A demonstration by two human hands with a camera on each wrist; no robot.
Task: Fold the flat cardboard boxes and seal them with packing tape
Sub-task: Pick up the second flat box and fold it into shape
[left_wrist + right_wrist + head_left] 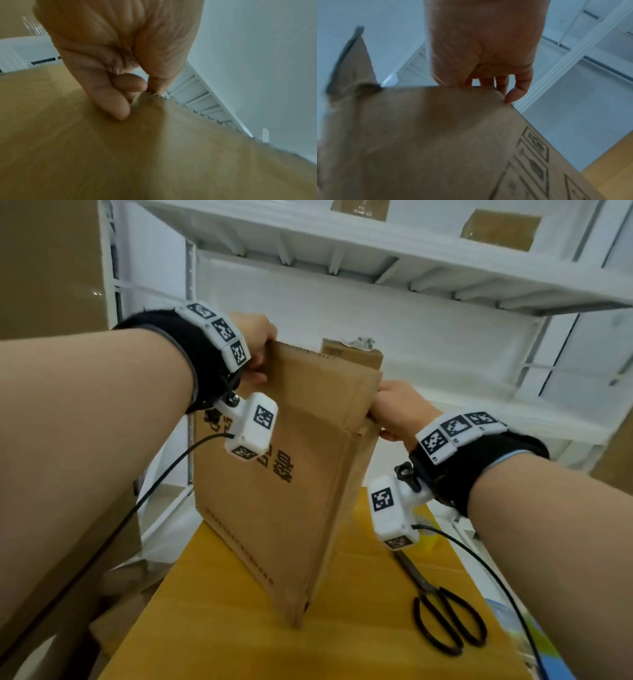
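Flat cardboard box (274, 481) stood on end on bench (212, 628).
Left hand (255, 347) and right hand (394, 409) fingers pinching opposite top edges (probably to spread it open); scissors (442, 614) alongside.

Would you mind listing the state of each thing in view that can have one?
cardboard box: partly opened, standing on a lower corner on the table, flaps unfolded, no tape visible.
left hand: grips the box's top left edge.
right hand: grips the box's upper right edge.
scissors: lying flat on the table, blades closed.
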